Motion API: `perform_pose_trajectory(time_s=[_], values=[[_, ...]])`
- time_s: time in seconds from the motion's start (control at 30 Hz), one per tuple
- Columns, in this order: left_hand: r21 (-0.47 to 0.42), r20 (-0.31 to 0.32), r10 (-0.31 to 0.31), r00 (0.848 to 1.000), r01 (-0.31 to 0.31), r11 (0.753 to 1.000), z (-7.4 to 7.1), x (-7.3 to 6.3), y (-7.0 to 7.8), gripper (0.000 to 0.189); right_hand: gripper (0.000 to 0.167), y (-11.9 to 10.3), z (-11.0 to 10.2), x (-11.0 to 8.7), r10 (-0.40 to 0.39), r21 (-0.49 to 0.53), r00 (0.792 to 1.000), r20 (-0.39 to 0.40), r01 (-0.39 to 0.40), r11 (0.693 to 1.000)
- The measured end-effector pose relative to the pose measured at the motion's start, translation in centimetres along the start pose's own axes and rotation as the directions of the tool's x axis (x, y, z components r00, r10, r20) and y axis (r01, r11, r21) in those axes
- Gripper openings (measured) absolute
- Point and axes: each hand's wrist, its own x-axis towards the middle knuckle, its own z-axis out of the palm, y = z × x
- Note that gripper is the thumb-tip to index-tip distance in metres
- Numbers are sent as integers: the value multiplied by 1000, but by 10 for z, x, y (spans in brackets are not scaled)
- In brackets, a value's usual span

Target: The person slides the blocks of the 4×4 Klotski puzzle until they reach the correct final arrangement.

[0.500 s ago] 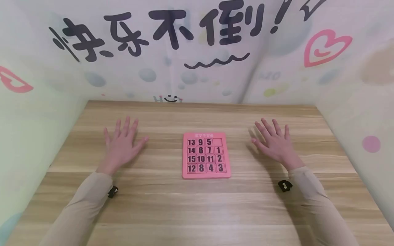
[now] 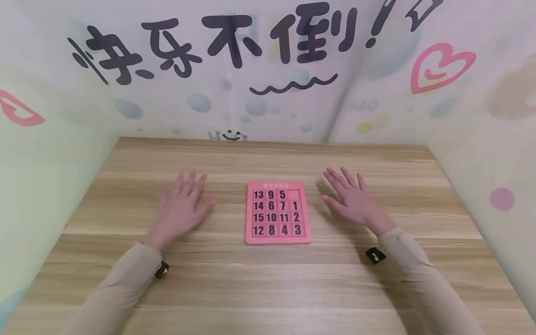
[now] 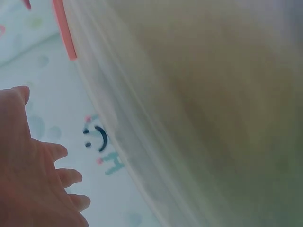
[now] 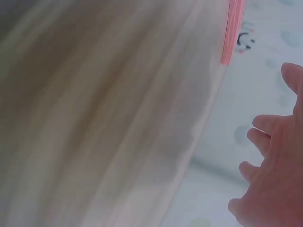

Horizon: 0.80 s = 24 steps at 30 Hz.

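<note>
Your left hand and right hand are both released, fingers extended, 1 on each side of the pink number puzzle. It lies flat on the worktop, about midway between the left and right edges, apart from the far edge. Its 15 tiles leave 1 gap, far right.

I see a pink puzzle, its tiles pink too with black numerals. The table is light brown, streaked with paler and darker grain. The white wall carries bold black lettering, a black wavy line, a pink heart and soft blue and green spots. The sleeves are plain beige, the wrist gadgets black.
</note>
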Motion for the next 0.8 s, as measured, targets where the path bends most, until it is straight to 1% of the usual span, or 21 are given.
perform_pose_trajectory(time_s=[0.13, 0.27, 0.4, 0.53, 0.7, 0.8], values=[[21, 26, 29, 999, -30, 999, 4, -2, 14, 78, 70, -10, 1, 5, -44, -26, 999, 12, 44, 999], [27, 37, 71, 997, -72, 997, 7, -2, 29, 77, 68, -17, 2, 9, -92, -43, 995, 27, 93, 995], [27, 50, 123, 991, -125, 992, 12, -3, 45, 76, 67, -22, 5, 11, -133, -60, 990, 48, 136, 989], [17, 81, 152, 985, -154, 988, 17, -5, 59, 77, 67, -25, 9, 11, -162, -59, 985, 64, 165, 984], [-13, 129, 180, 975, -179, 984, 20, -7, 72, 79, 66, -29, 11, 12, -182, -41, 980, 80, 186, 982], [-35, 132, 190, 973, -187, 982, 19, -6, 75, 81, 66, -31, 12, 13, -194, -39, 978, 72, 197, 980]])
